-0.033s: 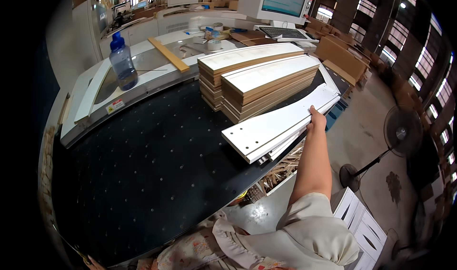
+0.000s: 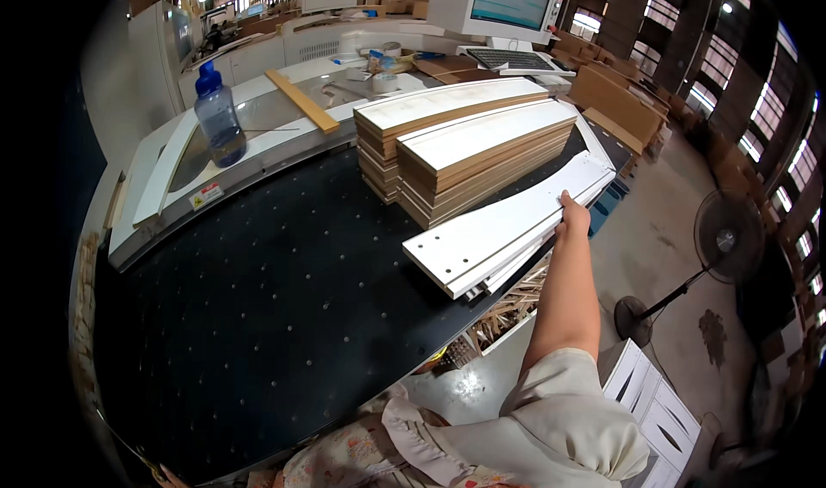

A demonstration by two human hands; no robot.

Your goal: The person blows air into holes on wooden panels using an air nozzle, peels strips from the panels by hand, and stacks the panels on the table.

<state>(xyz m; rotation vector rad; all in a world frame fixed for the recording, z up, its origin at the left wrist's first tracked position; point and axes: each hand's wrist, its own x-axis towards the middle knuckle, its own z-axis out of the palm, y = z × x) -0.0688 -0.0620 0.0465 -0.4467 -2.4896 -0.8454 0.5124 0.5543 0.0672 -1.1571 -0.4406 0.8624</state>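
Head view. The right hand (image 2: 574,216) reached out at full arm's length and closed over the near long edge of a small pile of white drilled panels (image 2: 508,227), fingers curled on top of the uppermost board; how tightly it gripped could not be told. The left hand was out of view.

Positions are given relative to the black perforated worktable (image 2: 258,316). The white panels lay askew at its right edge, partly overhanging it. Just behind them, on the table, stood two taller stacks of white-faced boards (image 2: 469,140) with brown edges, side by side and touching. Beyond the table's far edge ran a pale machine housing carrying a blue-capped water bottle (image 2: 217,116) and a loose wooden strip (image 2: 301,101). Farther back stood a monitor (image 2: 508,2) and keyboard (image 2: 516,59). To the table's right, on the concrete floor, stood a pedestal fan (image 2: 718,247).
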